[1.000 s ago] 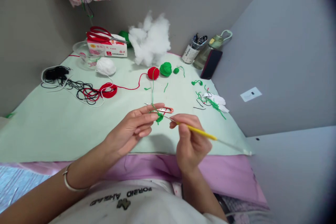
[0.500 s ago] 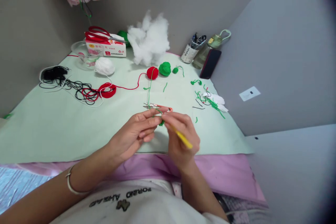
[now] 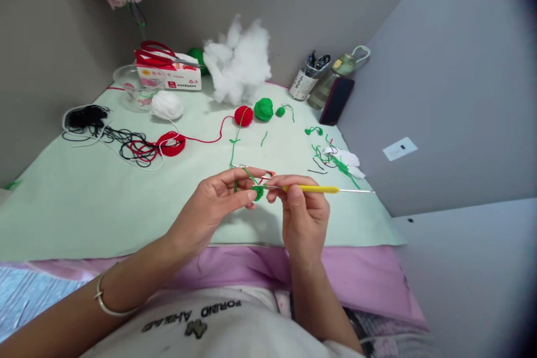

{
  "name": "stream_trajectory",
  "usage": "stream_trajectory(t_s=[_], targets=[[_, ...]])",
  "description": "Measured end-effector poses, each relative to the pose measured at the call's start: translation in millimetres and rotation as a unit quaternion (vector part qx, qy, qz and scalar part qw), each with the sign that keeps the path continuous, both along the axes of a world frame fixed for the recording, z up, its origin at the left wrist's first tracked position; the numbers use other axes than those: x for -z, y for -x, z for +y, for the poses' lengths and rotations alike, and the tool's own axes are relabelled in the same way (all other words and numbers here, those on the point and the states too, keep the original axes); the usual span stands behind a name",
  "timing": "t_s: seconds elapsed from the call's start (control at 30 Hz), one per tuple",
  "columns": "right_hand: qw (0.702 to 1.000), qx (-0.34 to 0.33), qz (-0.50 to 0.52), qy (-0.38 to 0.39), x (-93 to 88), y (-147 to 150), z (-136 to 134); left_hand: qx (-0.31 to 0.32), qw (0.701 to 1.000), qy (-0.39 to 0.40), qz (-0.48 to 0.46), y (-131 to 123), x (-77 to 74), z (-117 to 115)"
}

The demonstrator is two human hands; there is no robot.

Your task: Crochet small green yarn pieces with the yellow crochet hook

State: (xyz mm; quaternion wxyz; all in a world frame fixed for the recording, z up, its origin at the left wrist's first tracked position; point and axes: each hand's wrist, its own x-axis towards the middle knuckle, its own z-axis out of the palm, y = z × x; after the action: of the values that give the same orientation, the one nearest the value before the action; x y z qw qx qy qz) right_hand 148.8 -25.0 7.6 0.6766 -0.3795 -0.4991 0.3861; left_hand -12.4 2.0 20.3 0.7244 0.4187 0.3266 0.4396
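My left hand [image 3: 224,193] pinches a small green crocheted piece [image 3: 259,193] between thumb and fingers. Green yarn [image 3: 233,151] runs over its fingers from the table beyond. In my right hand [image 3: 304,207] is a crochet hook [image 3: 312,188] with a yellow handle, lying nearly level. Its metal tip reaches the top of the green piece; whether it passes through a loop is too small to tell. Just behind my fingers lie small orange-handled scissors [image 3: 271,174], partly hidden by my left hand.
Red [image 3: 244,116], green [image 3: 264,109] and white yarn balls [image 3: 166,105] stand across the table, with tangled black yarn [image 3: 88,117] at left. White stuffing [image 3: 239,61], a box [image 3: 184,78] under red scissors [image 3: 155,55], a pen cup [image 3: 304,84], a bottle [image 3: 323,89] and a phone [image 3: 337,102] line the back.
My right hand has shifted slightly right and turned the crochet hook from slanting toward me to nearly level. The green yarn strand has swung a little left; the green piece shows more.
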Motion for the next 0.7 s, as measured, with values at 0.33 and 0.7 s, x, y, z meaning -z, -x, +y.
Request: stream_trajectory(t_s=[0.33,0.7], targets=[[1.0,-0.008,0.007,0.013,1.2,0.5,-0.1,-0.002,1.0,-0.002,0.002,0.0,0.0,0.7],[1.0,0.002,-0.02,-0.016,1.6,-1.0,0.4,-0.01,0.999,-0.034,0.037,1.7,-2.5,0.8]])
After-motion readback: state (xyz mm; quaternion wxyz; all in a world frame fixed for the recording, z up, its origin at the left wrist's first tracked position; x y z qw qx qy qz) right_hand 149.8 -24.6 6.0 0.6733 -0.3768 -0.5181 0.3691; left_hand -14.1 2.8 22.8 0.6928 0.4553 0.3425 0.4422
